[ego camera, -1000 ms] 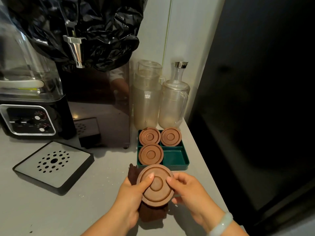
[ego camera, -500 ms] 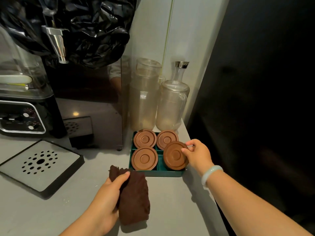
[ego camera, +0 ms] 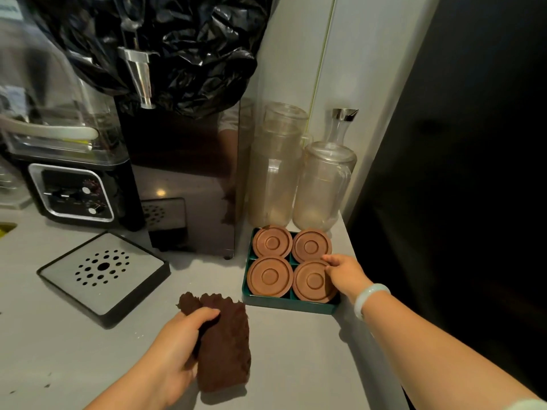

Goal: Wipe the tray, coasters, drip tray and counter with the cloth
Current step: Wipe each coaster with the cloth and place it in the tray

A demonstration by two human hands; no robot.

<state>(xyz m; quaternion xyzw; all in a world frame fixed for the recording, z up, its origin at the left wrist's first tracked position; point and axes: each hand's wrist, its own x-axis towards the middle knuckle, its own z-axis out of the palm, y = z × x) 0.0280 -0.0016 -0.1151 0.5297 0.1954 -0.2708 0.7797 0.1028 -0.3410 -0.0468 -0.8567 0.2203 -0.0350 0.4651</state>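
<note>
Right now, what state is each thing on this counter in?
Tray, on the counter, all four compartments filled.
Coasters, four, one per compartment.
Near right coaster, held at its edge by the right hand.
Cloth, folded, on the counter, gripped by the left hand.
Drip tray, out of the machine, flat on the counter.
Jugs, two, lidded, upright.

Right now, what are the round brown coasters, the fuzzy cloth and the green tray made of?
Each coaster looks like matte wood or maybe clay: brown, smooth turned rings. The cloth looks like soft terry fabric: fluffy, ragged edge. The tray seems glossy green plastic, with thin moulded dividers.
</note>
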